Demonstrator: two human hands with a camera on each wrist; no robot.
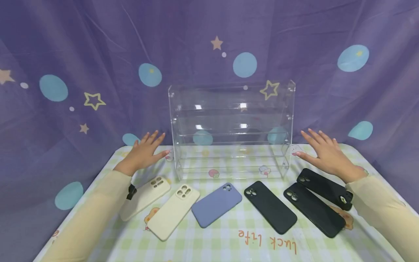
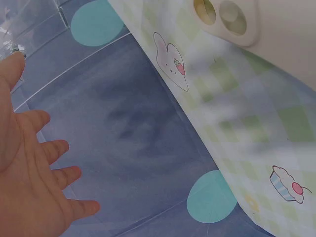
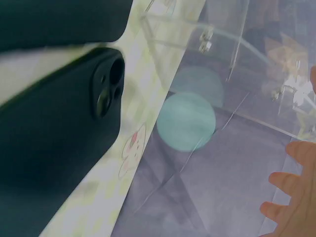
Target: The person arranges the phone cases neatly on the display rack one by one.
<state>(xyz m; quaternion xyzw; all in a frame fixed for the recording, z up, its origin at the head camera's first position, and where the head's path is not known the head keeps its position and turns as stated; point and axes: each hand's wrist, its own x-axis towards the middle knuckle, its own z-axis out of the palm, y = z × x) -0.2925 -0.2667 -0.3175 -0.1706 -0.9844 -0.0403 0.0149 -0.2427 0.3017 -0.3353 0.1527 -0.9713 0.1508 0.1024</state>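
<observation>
A clear acrylic tiered display rack (image 1: pixel 232 145) stands at the back of the table. To its left is my left hand (image 1: pixel 143 152), fingers spread and holding nothing. On the other side my right hand (image 1: pixel 327 154) is spread likewise, apart from the rack. Phone cases lie in a row in front. Two cream cases (image 1: pixel 173 213) are at the left, the outer one (image 1: pixel 145 198) partly behind my left sleeve. A blue case (image 1: pixel 216 205) lies in the middle. Further right come a dark case (image 1: pixel 270 207) and two black cases (image 1: pixel 314 211), the outermost (image 1: pixel 324 187) near my right wrist.
A checked green and white tablecloth (image 1: pixel 209 243) with printed lettering covers the table. Behind the table hangs a purple curtain (image 1: pixel 196 29) with stars and blue dots. In the left wrist view, the table edge runs diagonally beside the curtain.
</observation>
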